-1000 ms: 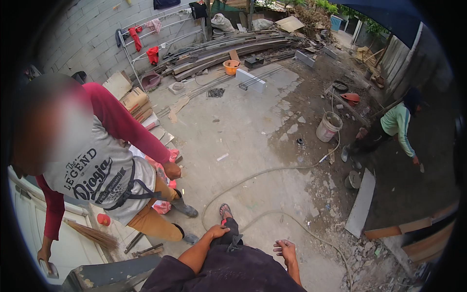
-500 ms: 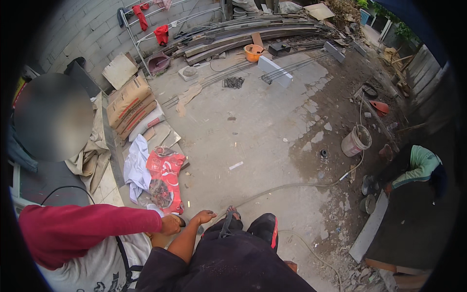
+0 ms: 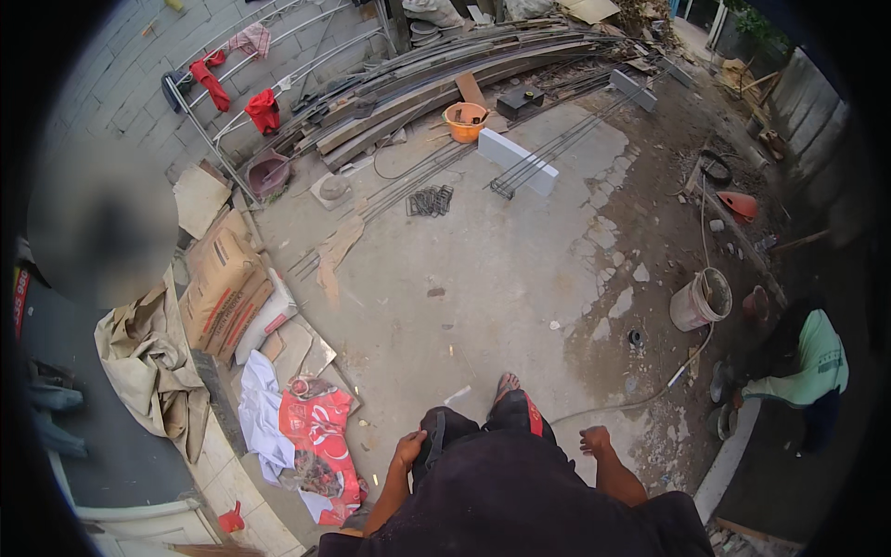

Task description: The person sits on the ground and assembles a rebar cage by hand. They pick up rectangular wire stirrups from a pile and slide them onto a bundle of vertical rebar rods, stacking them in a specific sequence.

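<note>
My left hand hangs beside my left thigh, close to a dark strap on my black trousers. Its fingers are curled in, and whatever lies inside them is hidden. Out to the right of my body, my right hand is held low with loosely bent fingers apart and nothing visible in it. It is nearest to a thin hose lying on the concrete. One bare or sandalled foot is stepping forward below me. To the left lies a red printed sack beside a white cloth.
Stacked cement bags stand at left near a beige tarp. Ahead are an orange basin, a pale block under steel rods, bent wire pieces and long boards. A bucket and a crouching person are at right.
My view has turned and moved forward. The red-sleeved person beside me has left the view. My left hand has drawn back from that person's hand to my thigh; my right hand has come into view.
</note>
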{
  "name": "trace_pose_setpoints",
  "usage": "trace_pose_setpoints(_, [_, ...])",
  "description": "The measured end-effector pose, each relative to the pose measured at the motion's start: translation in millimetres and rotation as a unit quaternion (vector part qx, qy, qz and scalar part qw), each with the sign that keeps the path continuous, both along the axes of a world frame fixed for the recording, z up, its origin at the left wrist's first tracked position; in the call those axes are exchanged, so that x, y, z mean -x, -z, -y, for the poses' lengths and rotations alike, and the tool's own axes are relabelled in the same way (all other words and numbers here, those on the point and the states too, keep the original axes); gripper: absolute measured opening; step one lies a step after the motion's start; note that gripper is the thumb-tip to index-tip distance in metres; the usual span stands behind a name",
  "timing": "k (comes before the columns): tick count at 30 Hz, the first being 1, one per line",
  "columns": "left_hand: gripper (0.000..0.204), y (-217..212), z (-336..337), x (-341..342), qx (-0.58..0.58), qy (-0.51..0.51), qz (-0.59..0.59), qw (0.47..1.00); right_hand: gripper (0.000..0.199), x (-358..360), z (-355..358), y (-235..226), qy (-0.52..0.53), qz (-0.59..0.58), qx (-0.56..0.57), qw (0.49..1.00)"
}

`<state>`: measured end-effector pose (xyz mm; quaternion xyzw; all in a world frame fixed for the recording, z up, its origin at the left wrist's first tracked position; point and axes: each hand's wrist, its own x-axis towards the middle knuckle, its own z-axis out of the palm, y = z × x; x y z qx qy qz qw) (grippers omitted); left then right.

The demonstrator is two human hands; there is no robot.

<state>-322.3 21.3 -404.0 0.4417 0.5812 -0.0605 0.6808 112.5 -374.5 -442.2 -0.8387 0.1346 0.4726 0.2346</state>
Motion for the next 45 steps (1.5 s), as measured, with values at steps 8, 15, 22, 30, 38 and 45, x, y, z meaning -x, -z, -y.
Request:
trace_pose_setpoints(8, [0.054,-18,-171,-77,0.074,-0.259,0.045,0.962,0.033,-302,-502,-183,-0.056,0.201,-0.317,0.925])
trace_pose_setpoints(15, [0.073,38,-426,-117,0.02,0.01,0.011,1.0,0.036,-274,-669,-170,0.001,0.176,-0.341,0.924])
trace_pose_setpoints(22, [0.077,-3,-733,-250,0.009,-0.046,-0.102,0.994,0.046,-134,-685,-34,-0.018,0.034,-0.234,0.971])
trace_pose_setpoints(30, [0.067,40,-959,-473,-0.083,-0.018,-0.071,0.994,0.061,-292,-963,-44,-0.104,0.186,-0.167,0.963])
trace_pose_setpoints(38, [0.043,172,-1046,-700,-0.106,0.019,0.014,0.994,0.062,-401,-1204,112,-0.376,0.168,-0.129,0.902])
trace_pose_setpoints(45, [0.037,449,-1136,-872,-0.262,0.152,0.025,0.953,0.064,-455,-1290,220,-0.335,0.243,-0.081,0.907])
